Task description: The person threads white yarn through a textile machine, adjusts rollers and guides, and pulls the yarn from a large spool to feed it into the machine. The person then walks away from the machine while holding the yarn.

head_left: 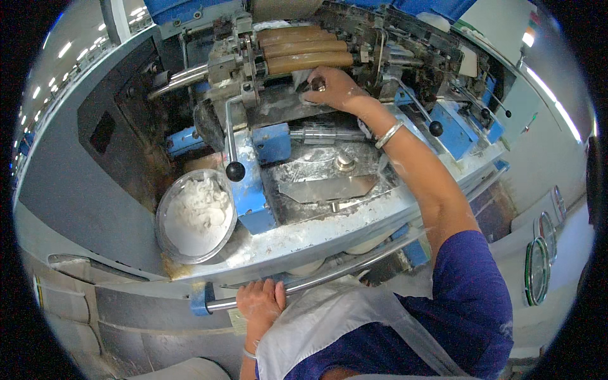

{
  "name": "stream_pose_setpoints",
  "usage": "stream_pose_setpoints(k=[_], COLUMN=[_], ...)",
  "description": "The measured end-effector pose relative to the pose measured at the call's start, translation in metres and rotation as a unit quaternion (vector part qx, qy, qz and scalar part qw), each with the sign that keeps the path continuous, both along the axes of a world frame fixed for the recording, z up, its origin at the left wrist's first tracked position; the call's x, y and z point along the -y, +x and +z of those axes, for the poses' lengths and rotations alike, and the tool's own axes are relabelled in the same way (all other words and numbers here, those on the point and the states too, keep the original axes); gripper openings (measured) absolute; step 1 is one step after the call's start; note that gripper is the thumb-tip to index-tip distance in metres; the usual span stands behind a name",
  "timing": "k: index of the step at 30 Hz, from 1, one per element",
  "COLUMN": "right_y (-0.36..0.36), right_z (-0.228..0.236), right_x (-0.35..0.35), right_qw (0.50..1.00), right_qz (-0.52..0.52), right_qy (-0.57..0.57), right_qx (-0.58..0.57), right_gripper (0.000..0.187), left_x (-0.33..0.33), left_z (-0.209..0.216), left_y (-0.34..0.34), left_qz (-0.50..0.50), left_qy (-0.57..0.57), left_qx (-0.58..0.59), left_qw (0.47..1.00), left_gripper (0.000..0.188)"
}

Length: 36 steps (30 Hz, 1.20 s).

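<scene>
My R grip (pixel 330 90) holds a metal pc (pixel 318 83); slip may snag it in rollers (pixel 308 62) just beyond. L grip (pixel 260 300) clasps rail (pixel 354 261).

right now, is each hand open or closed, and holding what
Left hand: closed over the metal rail.
Right hand: fingers curled around a small dark metallic piece; exactly what it is can't be told.

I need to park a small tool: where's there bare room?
A powder-dusted strip of front ledge looks free, bordered by the blue block, the angular metal plate and the right arm. It's crowded around the right hand, near brown rollers.
</scene>
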State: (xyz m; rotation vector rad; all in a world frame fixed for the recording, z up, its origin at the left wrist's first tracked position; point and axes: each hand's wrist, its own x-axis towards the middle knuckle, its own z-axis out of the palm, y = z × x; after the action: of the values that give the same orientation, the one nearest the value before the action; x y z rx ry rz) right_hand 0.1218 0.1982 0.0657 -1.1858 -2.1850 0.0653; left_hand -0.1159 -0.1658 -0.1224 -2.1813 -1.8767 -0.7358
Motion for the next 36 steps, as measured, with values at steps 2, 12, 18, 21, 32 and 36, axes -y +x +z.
stream_pose_setpoints(k=[2, 12, 18, 21, 32, 36], right_y=[0.001, -0.025, -0.011, 0.002, 0.144, 0.214], right_z=[-0.005, 0.001, -0.003, -0.007, -0.067, -0.119], right_x=[0.0, 0.014, 0.042, 0.07, 0.202, 0.239], right_qw=[0.998, 0.976, 0.971, 0.974, 0.98, 0.99], right_qz=[0.031, -0.078, -0.005, 0.042, 0.078, 0.008], right_qy=[-0.025, -0.021, -0.114, -0.109, 0.075, 0.108], right_qx=[0.04, 0.2, 0.211, 0.194, -0.165, -0.093], right_gripper=[0.064, 0.042, 0.054, 0.073, 0.031, 0.024], left_x=[0.0, 0.002, 0.002, 0.0, -0.122, -0.228], left_z=[0.0, 0.0, 0.014, 0.041, 0.189, 0.202], left_y=[0.001, 0.0, 0.001, 0.004, 0.075, 0.097], left_qz=[0.002, 0.002, -0.007, -0.03, -0.278, -0.241], left_qy=[-0.005, -0.033, -0.111, -0.192, -0.1, -0.144], left_qx=[-0.002, -0.02, -0.013, 0.087, 0.538, 0.744], left_qw=[1.0, 0.999, 0.994, 0.977, 0.789, 0.606], left_gripper=[0.027, 0.027, 0.026, 0.021, 0.033, 0.044])
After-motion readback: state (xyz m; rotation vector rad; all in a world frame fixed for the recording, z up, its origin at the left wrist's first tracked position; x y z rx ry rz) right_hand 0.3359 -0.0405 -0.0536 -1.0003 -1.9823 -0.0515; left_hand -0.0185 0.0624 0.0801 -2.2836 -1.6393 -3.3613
